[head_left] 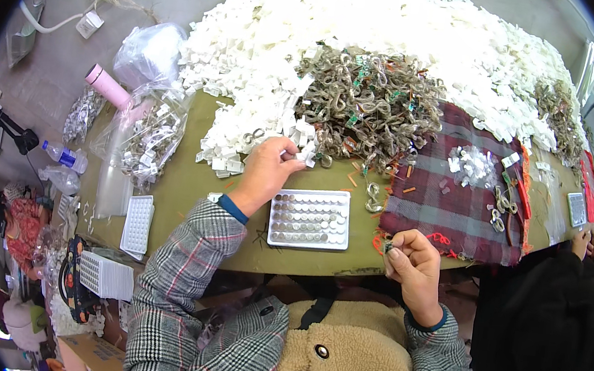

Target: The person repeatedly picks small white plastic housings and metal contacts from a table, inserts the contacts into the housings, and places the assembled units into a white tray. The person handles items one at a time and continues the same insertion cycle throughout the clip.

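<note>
Left hand (268,171) pinches a white plastic piece (307,159); right hand (415,271) narrows its grip on a dark scrap (387,246) (kind unclear); tray (308,245) between, probably for reach.

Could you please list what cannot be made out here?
Head view:
Identity of the small dark piece in the right hand: partly covered by the hand.
Whether the left hand grips a white block: contact too small to tell.
Any markings on the discs in the white tray: too small.
Olive tabletop beneath the white pile: covered by it.
</note>
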Available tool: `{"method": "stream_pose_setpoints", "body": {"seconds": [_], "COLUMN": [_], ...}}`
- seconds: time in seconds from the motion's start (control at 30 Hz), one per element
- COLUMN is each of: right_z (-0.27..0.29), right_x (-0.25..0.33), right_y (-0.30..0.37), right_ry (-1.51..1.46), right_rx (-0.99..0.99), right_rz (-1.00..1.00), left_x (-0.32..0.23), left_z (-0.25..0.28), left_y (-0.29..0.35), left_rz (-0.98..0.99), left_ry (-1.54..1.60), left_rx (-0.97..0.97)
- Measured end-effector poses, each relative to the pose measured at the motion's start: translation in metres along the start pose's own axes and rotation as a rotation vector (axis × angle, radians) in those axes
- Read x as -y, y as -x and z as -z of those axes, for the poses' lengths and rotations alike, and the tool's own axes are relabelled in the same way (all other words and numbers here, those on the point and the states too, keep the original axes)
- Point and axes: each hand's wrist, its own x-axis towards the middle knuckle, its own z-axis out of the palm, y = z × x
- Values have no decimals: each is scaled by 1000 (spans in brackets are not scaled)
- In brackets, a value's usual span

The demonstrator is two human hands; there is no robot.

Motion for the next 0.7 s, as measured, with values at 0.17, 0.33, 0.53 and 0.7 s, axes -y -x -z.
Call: {"method": "stream_pose_setpoints", "body": {"seconds": [0.17, 0.33, 0.53, 0.7], "right_z": [-14, -57, -100, -99], "right_x": [3, 6, -1, -3], "right_y": [-3, -9, -6, 0], "right_ry": [320, 164, -57, 100], "right_rx": [-26, 163, 184, 125], "right_rz": [136, 69, -24, -59], "left_x": [-9, -42, -56, -55], "left_z": [33, 33, 5, 2], "left_y": [23, 97, 160, 173], "left_rz": [133, 323, 365, 366], "left_ry": [65, 1084, 1424, 1502], "left_rx": [-37, 165, 113, 97]}}
